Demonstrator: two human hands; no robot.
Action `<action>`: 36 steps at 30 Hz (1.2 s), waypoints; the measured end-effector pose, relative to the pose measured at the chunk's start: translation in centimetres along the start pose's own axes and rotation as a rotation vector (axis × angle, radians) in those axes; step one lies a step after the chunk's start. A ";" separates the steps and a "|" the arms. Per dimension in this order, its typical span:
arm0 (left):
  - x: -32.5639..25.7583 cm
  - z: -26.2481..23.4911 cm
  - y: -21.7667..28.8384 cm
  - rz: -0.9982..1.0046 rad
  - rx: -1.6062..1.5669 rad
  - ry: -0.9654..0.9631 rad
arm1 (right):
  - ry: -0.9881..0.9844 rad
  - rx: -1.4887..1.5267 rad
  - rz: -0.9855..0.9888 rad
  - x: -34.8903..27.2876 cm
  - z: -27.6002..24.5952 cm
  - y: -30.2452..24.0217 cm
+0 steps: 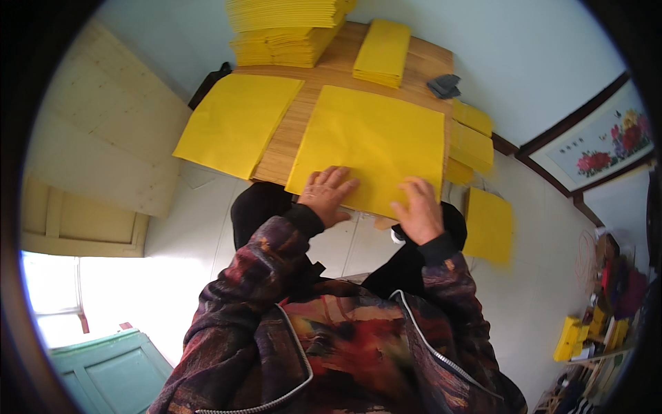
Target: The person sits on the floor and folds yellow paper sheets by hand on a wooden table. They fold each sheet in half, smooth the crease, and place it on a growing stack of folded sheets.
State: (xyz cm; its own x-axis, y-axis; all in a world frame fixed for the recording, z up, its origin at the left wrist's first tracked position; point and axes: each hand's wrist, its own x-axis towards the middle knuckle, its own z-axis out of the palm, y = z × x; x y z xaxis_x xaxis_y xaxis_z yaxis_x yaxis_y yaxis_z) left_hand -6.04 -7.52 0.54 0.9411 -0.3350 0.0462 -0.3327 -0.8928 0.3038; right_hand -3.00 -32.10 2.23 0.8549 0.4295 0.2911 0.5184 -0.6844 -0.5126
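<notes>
Both hands lie flat on a big yellow sheet (372,141) that rests on the wooden desk (324,76), its near edge hanging over the desk's front edge. The left hand (325,196) has its fingers spread and pressed on the sheet's near left corner, grip released, holding nothing. The right hand (418,209) rests palm down on the near right part of the same sheet, fingers slightly curled at the edge; I cannot tell whether its grip pinches the paper. To the left of the left hand a second yellow sheet (236,123) overhangs the desk's side. Beyond both hands, at the far end, stand tall piles of yellow paper (289,31) and a smaller folded stack (383,53), with a dark small object (444,85) just right of it. More yellow sheets (472,145) lie off to the right of the right hand
</notes>
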 end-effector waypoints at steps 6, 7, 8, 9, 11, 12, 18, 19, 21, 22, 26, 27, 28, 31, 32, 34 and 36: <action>-0.3 0.7 -1.0 0.039 0.124 0.134 | -0.024 -0.254 -0.140 -1.6 2.5 -1.4; -0.4 0.7 -1.1 0.041 0.093 0.136 | -0.017 -0.262 -0.159 -1.7 2.7 -1.5; -0.5 0.7 -1.2 0.041 0.065 0.136 | 0.005 -0.266 -0.181 -1.7 2.9 -1.5; -0.6 0.6 -1.3 0.048 0.033 0.149 | 0.004 -0.271 -0.187 -1.7 3.0 -1.6; -0.4 0.2 -1.6 0.047 -0.026 0.117 | -0.029 -0.265 -0.172 -1.7 2.9 -2.0; -0.3 0.0 -1.7 0.050 -0.058 0.105 | -0.075 -0.262 -0.141 -1.7 2.9 -2.3; 0.6 -1.7 -1.4 0.008 0.113 -0.098 | -0.244 -0.183 0.020 0.0 2.2 -3.5; 0.7 -1.7 -1.1 0.040 0.120 -0.061 | -0.337 -0.167 0.061 0.6 2.0 -3.3; 0.8 -1.4 -0.2 0.095 0.144 0.037 | -0.505 -0.129 0.118 2.1 1.6 -2.6; 0.8 -1.2 0.2 0.111 0.132 0.026 | -0.508 -0.057 0.105 2.8 1.5 -2.3; 1.2 -0.4 0.4 0.143 0.053 -0.040 | -0.733 0.078 0.151 4.8 0.9 -1.1; 1.4 -0.3 0.3 0.126 0.038 -0.096 | -0.763 0.149 0.168 5.0 0.7 -1.0; 1.6 -0.2 0.2 0.122 0.034 -0.127 | -0.808 0.186 0.201 5.0 0.4 -1.0; 2.4 -0.4 0.2 0.073 0.059 -0.274 | -0.684 0.093 0.078 3.9 0.2 -1.8; 2.7 -0.6 0.2 0.067 0.071 -0.303 | -0.602 0.022 0.002 3.3 0.4 -2.3; 3.2 -1.1 0.4 0.043 0.081 -0.372 | -0.450 -0.157 -0.135 2.1 1.1 -3.3; 3.6 -1.7 0.5 0.014 0.078 -0.452 | -0.352 -0.296 -0.184 1.5 1.9 -3.9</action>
State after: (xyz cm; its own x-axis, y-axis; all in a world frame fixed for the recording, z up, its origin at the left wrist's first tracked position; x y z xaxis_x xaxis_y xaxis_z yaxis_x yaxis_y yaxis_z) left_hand -2.73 -8.68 2.47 0.8213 -0.4297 -0.3752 -0.3654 -0.9014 0.2323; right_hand -3.83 -27.66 3.13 0.7165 0.6965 0.0388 0.6870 -0.6949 -0.2124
